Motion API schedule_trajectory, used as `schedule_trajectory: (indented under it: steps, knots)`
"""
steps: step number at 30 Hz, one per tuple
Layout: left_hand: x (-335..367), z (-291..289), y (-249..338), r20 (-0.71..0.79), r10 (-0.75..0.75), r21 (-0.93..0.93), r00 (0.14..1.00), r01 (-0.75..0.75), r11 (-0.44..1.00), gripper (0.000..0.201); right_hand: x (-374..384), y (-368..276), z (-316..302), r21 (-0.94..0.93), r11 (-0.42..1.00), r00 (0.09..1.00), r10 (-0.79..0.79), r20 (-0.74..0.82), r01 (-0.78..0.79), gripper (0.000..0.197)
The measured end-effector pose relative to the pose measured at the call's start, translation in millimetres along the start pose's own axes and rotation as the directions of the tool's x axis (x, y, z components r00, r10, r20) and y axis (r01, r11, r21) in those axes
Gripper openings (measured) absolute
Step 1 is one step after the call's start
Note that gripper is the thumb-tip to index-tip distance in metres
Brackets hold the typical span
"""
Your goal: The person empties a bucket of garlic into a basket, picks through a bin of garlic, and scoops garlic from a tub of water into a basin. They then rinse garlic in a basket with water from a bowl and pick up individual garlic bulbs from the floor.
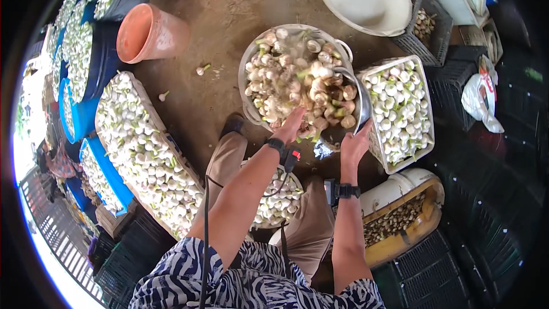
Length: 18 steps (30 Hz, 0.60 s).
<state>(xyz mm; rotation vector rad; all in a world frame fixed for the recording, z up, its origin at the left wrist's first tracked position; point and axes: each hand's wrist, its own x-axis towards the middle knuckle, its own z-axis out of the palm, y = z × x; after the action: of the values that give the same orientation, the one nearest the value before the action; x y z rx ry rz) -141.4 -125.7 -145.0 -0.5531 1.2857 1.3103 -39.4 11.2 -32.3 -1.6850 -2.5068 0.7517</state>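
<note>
Sleeves [186,266], hands [355,147], bowl [364,104] holding garlic [334,100].

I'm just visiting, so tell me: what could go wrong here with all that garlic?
Some bulbs might tumble over the side of the round tub, since garlic is piled high in it. The metal bowl might slip, as the right hand grips it by its edge. Someone could tread on the loose bulb lying on the floor.
</note>
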Motion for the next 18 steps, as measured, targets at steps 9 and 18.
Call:
schedule_trajectory:
  steps: [9,18]
  knots:
    - [-18,18,29,0.022,0.091,-0.031,0.996,-0.091,0.995,0.024,67,-20,-32,-0.317,0.843,0.862,-0.491,-0.122,0.435,0.077]
    - [-12,20,-12,-0.15,0.19,0.323,0.97,-0.133,0.937,0.045,57,-26,-66,-0.222,0.775,0.752,-0.63,-0.194,0.592,0.07]
